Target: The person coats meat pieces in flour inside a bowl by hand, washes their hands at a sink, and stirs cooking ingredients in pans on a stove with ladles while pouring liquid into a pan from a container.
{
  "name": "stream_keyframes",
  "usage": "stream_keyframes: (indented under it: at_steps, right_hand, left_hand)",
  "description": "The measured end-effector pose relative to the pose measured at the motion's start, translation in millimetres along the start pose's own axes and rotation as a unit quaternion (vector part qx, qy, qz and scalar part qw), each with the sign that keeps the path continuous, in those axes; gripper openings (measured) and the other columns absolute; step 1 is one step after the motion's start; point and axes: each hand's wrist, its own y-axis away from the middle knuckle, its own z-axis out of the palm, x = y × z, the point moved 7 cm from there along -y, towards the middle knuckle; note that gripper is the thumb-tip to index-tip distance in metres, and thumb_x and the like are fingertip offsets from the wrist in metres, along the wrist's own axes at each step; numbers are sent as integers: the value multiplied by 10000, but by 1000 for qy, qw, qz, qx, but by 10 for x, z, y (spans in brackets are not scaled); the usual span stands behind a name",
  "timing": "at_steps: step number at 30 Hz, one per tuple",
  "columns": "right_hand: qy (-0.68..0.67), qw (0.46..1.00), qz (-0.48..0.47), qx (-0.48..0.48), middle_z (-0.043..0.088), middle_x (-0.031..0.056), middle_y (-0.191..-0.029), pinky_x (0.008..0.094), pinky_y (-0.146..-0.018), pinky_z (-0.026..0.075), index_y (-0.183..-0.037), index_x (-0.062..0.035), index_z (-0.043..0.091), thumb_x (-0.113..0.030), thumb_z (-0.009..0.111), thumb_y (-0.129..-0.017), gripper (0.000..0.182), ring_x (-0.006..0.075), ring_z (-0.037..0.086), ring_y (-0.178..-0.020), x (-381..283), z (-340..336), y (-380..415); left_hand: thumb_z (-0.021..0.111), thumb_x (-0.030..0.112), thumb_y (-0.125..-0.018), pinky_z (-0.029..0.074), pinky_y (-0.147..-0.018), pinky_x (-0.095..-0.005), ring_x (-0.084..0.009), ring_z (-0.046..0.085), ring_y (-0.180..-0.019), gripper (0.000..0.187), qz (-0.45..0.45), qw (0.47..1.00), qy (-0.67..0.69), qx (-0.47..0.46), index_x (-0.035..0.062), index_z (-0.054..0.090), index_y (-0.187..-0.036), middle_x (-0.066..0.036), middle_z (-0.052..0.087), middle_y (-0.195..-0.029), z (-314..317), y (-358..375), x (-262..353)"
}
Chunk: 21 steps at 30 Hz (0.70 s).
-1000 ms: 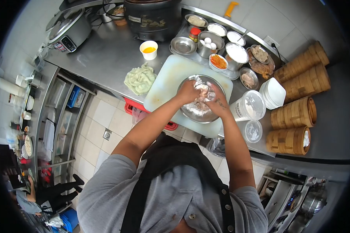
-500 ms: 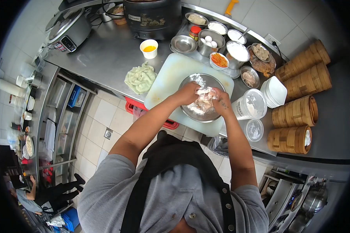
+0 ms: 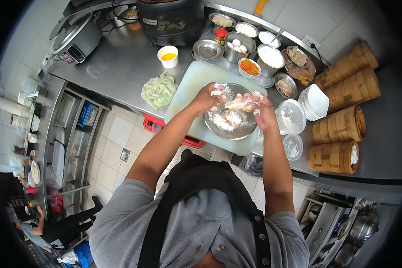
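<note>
Over a steel bowl with white powder in it, my left hand is closed on a floury piece of meat at the bowl's left rim. My right hand grips another pale, floured piece of meat, which stretches from my fingers toward the bowl's middle. The bowl rests on a whitish cutting board. Loose powder coats the inside of the bowl.
Left of the board lie a green cloth and a cup of yellow liquid. Steel bowls, eggs and shredded carrot stand behind. Plastic tubs, white dishes and bamboo steamers are right. Another person is far left.
My hands have moved apart, from together over the bowl's middle to its left and right sides, lifting floured meat. The other person's legs have shifted.
</note>
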Motion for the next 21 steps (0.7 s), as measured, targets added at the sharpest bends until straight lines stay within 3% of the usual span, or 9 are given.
stream_keyframes:
  at_steps: [1,4,5,7,8,11,15,19,21]
  right_hand:
    - [-34,999,-3,17,574,164,-1202,302,-873,482,-1264,19,424,94,460,-790,481,199,579,-1060,-11,8,4]
    - [177,983,-27,33,579,138,-1197,347,-968,437,-1308,-35,409,62,458,-799,521,232,552,-1121,101,101,-49]
    - [441,892,-67,67,589,172,-1182,374,-940,448,-1260,-35,459,-61,564,-769,503,303,574,-1088,-22,251,121]
    - [660,750,-28,4,604,205,-1130,386,-906,462,-1204,-18,494,-130,618,-723,510,342,586,-1050,261,322,136]
    - [752,658,-8,-27,611,221,-1104,393,-890,469,-1177,-10,511,-164,645,-700,519,362,592,-1031,410,321,137]
    - [774,632,-38,7,626,246,-1018,415,-841,485,-1096,2,546,-189,653,-674,475,394,598,-978,532,395,146]
    - [601,795,-76,-39,619,235,-1004,423,-868,458,-1113,35,510,-158,629,-708,464,400,585,-974,308,435,121]
    - [550,823,-121,-72,603,228,-1033,389,-876,437,-1120,34,502,-108,570,-741,411,362,577,-990,-19,505,141]
    - [522,838,-138,-81,601,214,-1030,383,-884,429,-1129,37,499,-95,558,-739,416,351,571,-1005,-30,496,118]
  left_hand:
    - [558,-13,-818,504,-769,-262,-134,585,-984,372,-6,999,-36,4,29,526,-1187,-76,609,-1038,-2,-10,2]
    - [588,23,-773,494,-813,-305,-212,601,-1011,388,14,982,-186,16,9,550,-1159,-134,625,-1054,42,1,105]
    - [599,41,-758,487,-833,-322,-247,603,-1015,401,46,964,-262,18,2,556,-1154,-157,626,-1063,87,68,190]
    - [625,92,-711,445,-914,-375,-362,576,-1049,478,87,937,-335,38,-14,553,-1172,-235,599,-1118,137,104,192]
    - [623,91,-713,446,-915,-371,-358,575,-1054,481,90,938,-331,42,-13,552,-1176,-235,596,-1125,141,80,121]
    - [634,103,-720,450,-914,-363,-348,573,-1063,487,96,941,-321,42,-12,549,-1185,-231,593,-1140,175,135,210]
    - [693,173,-738,468,-879,-351,-299,593,-1033,508,103,956,-273,11,-12,547,-1188,-192,619,-1100,186,270,326]
    - [724,223,-757,492,-800,-310,-193,609,-942,496,-8,999,-17,-37,0,564,-1170,-117,640,-1031,391,180,-26]
    - [706,204,-775,499,-745,-285,-154,606,-895,458,25,998,-14,-62,5,565,-1162,-96,640,-1005,439,92,-47]
